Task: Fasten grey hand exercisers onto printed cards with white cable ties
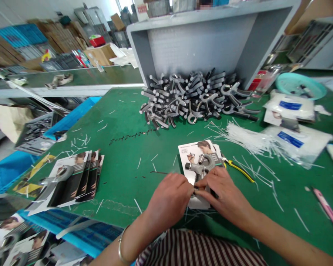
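Note:
A grey hand grip strengthener (201,168) with a metal spring lies on a printed backing card (185,147) in front of me. My left hand (173,197) is closed at the card's lower left, thumb and fingers pinched. From the other side my right hand (224,192) pinches at the same spot, its fingers over the strengthener's lower part. The fingertips of both hands meet there and hide what they hold. More card peeks out behind the right edge. Yellow-handled pliers (240,170) lie just right of the card.
Loose grip strengtheners (180,98) are heaped before a tipped grey crate (199,48). White cable ties (246,138) and plastic bags (299,142) lie to the right, near a pink-handled tool (327,210). Carded strengtheners (72,181) overlap at the table's left edge, above a blue crate (100,232).

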Action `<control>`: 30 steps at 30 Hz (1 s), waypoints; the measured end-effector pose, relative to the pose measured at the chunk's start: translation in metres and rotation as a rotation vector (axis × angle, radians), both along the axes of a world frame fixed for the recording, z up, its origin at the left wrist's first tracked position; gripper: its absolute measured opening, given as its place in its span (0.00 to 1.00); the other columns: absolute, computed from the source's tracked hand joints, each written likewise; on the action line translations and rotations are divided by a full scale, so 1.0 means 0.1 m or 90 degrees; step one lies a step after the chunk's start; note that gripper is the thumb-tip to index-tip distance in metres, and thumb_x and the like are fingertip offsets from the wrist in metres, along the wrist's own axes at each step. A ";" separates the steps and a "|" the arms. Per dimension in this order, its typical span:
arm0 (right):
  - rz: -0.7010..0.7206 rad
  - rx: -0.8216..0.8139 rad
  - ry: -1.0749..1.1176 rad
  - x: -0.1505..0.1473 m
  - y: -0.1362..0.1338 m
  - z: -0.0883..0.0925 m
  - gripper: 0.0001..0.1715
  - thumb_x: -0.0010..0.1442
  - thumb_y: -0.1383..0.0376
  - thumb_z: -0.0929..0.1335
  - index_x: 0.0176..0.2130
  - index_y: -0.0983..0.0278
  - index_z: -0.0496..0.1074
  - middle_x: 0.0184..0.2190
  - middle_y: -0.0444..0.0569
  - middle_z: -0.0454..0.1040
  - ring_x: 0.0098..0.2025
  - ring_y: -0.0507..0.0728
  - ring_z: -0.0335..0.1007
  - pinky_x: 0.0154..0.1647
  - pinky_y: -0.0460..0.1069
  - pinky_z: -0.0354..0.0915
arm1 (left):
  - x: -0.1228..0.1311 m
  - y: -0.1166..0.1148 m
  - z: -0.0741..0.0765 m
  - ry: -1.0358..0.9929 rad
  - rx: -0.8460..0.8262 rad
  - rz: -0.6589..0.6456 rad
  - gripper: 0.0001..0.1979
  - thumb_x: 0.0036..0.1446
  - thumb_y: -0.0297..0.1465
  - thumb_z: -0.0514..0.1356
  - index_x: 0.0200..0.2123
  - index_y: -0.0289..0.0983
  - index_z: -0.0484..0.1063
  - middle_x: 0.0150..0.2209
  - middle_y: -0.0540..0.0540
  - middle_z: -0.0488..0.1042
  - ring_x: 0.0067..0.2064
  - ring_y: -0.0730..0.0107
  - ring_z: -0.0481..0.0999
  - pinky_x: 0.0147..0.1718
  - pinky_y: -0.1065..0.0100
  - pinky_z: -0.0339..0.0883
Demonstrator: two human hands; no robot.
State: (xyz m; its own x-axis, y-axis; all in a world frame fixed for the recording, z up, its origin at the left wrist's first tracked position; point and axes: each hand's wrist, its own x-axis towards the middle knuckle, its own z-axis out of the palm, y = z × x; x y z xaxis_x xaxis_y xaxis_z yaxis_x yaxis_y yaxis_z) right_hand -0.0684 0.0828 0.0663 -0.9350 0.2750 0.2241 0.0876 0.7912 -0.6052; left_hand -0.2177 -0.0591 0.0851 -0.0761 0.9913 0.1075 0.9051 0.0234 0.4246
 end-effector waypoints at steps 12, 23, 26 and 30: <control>0.011 -0.035 0.011 0.00 0.04 -0.08 0.05 0.66 0.65 0.66 0.36 0.61 0.70 0.37 0.46 0.74 0.42 0.58 0.64 0.46 0.55 0.56 | 0.12 -0.07 -0.21 -0.251 0.103 0.078 0.07 0.63 0.28 0.57 0.45 0.37 0.67 0.44 0.42 0.73 0.48 0.61 0.70 0.49 0.58 0.64; 0.171 -0.100 0.098 0.08 0.14 -0.19 0.10 0.70 0.67 0.61 0.40 0.60 0.71 0.42 0.46 0.79 0.44 0.54 0.71 0.54 0.56 0.57 | 0.02 -0.10 -0.61 -0.183 0.195 0.130 0.16 0.62 0.24 0.56 0.53 0.39 0.67 0.51 0.40 0.73 0.56 0.58 0.69 0.58 0.51 0.62; -0.014 -0.088 0.093 0.38 0.40 -0.26 0.08 0.69 0.63 0.63 0.42 0.59 0.71 0.43 0.47 0.78 0.47 0.58 0.69 0.52 0.56 0.61 | -0.06 -0.14 -0.47 -0.289 0.107 0.127 0.14 0.62 0.25 0.56 0.50 0.40 0.68 0.52 0.41 0.72 0.56 0.61 0.69 0.58 0.53 0.62; -0.341 0.117 -0.057 0.87 0.92 -0.58 0.19 0.66 0.54 0.63 0.50 0.63 0.69 0.48 0.58 0.74 0.50 0.67 0.66 0.53 0.63 0.59 | -0.17 -0.04 -0.39 -0.357 0.092 0.255 0.21 0.60 0.33 0.61 0.56 0.40 0.64 0.59 0.38 0.66 0.61 0.56 0.66 0.61 0.50 0.57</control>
